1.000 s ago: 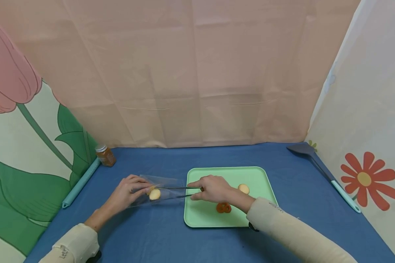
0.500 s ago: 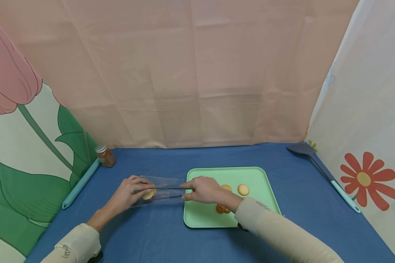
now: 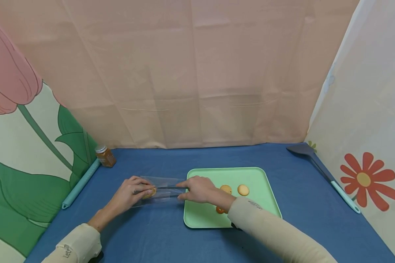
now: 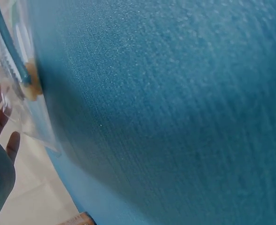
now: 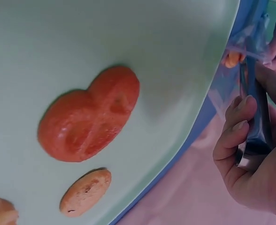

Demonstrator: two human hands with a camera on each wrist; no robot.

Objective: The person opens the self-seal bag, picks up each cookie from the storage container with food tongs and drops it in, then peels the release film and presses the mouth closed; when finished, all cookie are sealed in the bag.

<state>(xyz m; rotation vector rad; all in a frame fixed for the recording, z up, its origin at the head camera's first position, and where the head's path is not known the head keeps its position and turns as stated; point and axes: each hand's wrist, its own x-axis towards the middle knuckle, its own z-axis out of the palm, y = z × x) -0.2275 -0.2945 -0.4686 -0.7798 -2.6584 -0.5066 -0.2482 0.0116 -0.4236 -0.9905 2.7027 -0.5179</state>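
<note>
My left hand [image 3: 130, 191] pinches a clear plastic bag [image 3: 166, 180] near its left end, above the blue cloth. Metal tongs [image 3: 171, 187] reach into the bag from the right, gripped in my right hand [image 3: 199, 190]. At the tips of the tongs, inside the bag, sits a pale golden cookie [image 4: 34, 84], partly hidden by my left fingers in the head view. Beneath my right hand and forearm lies a light green tray [image 3: 200, 215]. It bears two round cookies, the right one [image 3: 243, 189] fully visible, and a reddish-brown pretzel-shaped cookie [image 5: 88, 117].
A small jar [image 3: 106, 157] with a metal lid stands at the back left. Beside it a teal roll [image 3: 81, 184] lies along the left wall. On the right, a dark spatula [image 3: 322, 171] with a mint handle rests along the table edge. A beige cloth backdrop [image 3: 197, 91] rises behind.
My right hand has moved left, pushing the tongs deeper into the bag. The cookie in the bag has shifted slightly left under my left fingers. The left hand barely moves.
</note>
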